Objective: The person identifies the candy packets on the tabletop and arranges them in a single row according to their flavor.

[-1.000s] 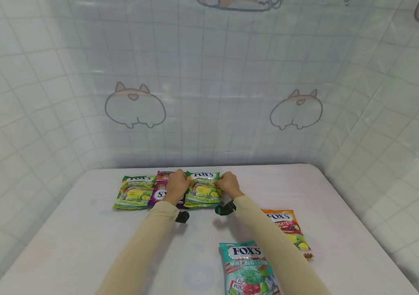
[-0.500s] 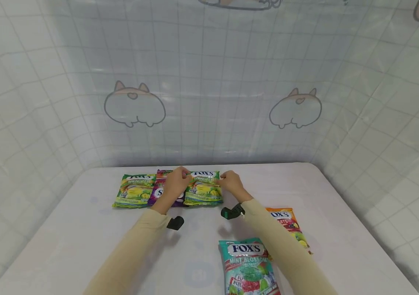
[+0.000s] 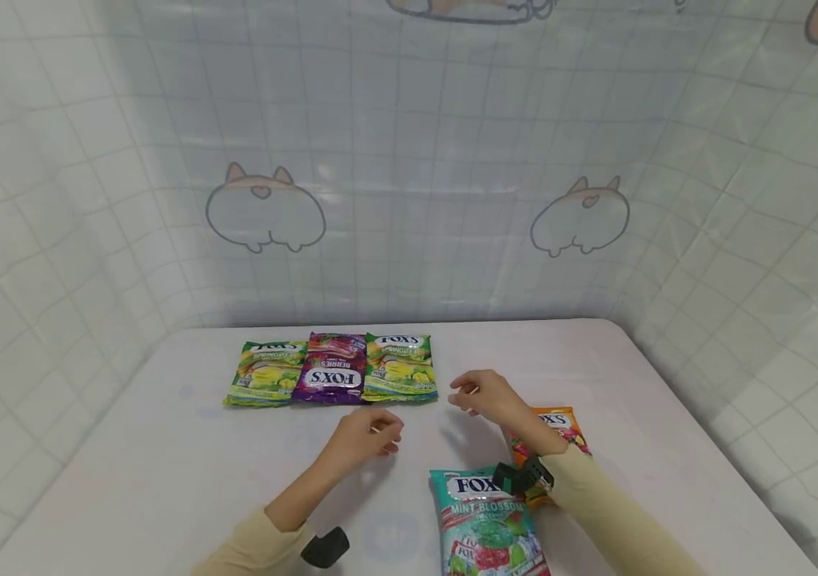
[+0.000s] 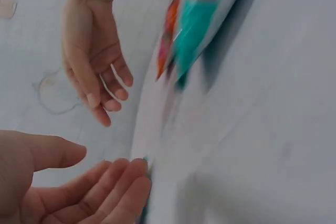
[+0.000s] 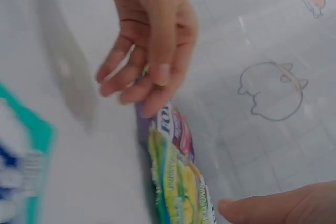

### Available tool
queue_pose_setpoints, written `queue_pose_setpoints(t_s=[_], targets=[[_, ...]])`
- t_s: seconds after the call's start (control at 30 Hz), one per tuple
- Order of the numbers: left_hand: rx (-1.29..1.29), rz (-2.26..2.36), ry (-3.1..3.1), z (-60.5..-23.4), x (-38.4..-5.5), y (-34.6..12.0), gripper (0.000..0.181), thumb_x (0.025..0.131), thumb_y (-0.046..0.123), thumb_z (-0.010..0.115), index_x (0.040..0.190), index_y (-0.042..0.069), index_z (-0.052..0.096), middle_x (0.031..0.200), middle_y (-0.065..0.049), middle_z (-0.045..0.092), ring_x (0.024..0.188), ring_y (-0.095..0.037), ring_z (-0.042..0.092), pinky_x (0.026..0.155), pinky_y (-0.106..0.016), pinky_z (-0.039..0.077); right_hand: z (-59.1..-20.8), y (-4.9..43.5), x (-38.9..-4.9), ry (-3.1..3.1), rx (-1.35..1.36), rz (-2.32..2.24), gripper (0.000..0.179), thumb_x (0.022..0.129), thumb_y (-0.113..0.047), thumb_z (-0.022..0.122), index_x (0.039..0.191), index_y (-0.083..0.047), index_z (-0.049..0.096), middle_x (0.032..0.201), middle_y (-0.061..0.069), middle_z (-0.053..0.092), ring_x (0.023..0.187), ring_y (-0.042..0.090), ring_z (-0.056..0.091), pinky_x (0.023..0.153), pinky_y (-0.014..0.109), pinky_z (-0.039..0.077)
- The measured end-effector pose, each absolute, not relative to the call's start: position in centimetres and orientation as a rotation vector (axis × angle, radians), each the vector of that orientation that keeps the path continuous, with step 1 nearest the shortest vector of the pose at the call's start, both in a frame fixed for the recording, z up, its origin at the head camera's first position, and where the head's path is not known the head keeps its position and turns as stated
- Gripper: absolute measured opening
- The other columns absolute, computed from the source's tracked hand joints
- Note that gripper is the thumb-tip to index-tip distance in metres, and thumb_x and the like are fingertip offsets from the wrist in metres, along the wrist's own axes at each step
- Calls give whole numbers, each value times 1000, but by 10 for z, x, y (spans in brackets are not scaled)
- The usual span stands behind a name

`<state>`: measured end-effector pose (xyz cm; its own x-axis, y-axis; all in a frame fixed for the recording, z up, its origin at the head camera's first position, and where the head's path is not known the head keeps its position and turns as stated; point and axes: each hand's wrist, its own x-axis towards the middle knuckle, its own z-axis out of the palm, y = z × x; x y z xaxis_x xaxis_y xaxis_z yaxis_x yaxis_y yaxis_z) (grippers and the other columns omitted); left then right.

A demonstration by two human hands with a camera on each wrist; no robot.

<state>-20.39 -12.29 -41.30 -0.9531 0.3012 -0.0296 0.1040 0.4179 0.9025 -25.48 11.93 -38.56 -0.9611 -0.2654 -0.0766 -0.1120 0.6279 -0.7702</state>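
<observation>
Three candy bags lie side by side along the back of the table: a green spring tea bag point(image 3: 268, 376) at the left, a purple berries bag point(image 3: 333, 370) printed upside down to this view, and another green spring tea bag point(image 3: 400, 370). My left hand point(image 3: 363, 438) hovers in front of the row with loosely bent fingers, holding nothing. To the right of the row my right hand point(image 3: 488, 396) is also in the air, fingers relaxed, touching no bag. In the left wrist view the left hand's fingers point(image 4: 121, 192) show nothing between them.
A teal mint blossom bag point(image 3: 488, 528) lies near the front, right of the middle. Behind it, partly covered by the right forearm, is an orange fruits bag point(image 3: 556, 420). A patterned curtain point(image 3: 409, 200) stands behind the white table point(image 3: 185, 480).
Both hands have let go of the right-hand green bag. The left hand has drawn back toward the front; the right has moved back and to the right. The bags in the row stay put.
</observation>
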Motion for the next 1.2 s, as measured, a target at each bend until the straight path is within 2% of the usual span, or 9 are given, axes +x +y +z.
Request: queue_pose_setpoints(t_s=[0.23,0.5,0.6,0.8,1.07,1.2], targets=[[296,1530,2274,-425,-168,-110,19,95,14,62,98,-3,69,76,-5,67,67,-18,67,61,-30,57,-389,150,-207,2616,-353,-1243,22,89,-14,69,104,2,68,83,3,61,69,21,59,61,36,55],[196,1601,2039,-436,-145,-95,17,95,13,61,97,-3,68,74,-9,68,64,-20,68,59,-31,57,-389,171,-166,2475,-313,-1289,22,90,-19,69,101,0,69,83,2,64,70,20,57,61,31,51],[171,1601,1967,-436,-139,-91,17,95,14,61,100,-2,67,75,-10,69,63,-20,68,59,-30,57,-390,180,-153,2394,-282,-1348,24,90,-20,69,103,2,68,82,4,64,67,20,57,58,29,51],[164,1620,1854,-439,-133,-86,21,95,15,62,106,-2,64,78,-13,70,64,-18,68,60,-30,57,-391,196,-132,2343,-194,-1373,26,91,-21,68,103,2,68,82,4,63,71,21,58,62,31,53],[144,1589,1865,-439,-128,-81,27,92,18,66,112,1,61,76,-12,70,64,-19,68,60,-29,57,-394,208,-116,2360,-98,-1283,24,89,-21,70,98,1,68,79,3,62,65,19,60,60,34,55],[130,1611,1858,-440,-126,-80,40,91,20,69,122,-2,55,76,-12,70,65,-21,69,60,-29,57,-399,211,-111,2314,-57,-1280,31,89,-22,70,103,5,64,82,4,61,68,20,62,64,35,57]])
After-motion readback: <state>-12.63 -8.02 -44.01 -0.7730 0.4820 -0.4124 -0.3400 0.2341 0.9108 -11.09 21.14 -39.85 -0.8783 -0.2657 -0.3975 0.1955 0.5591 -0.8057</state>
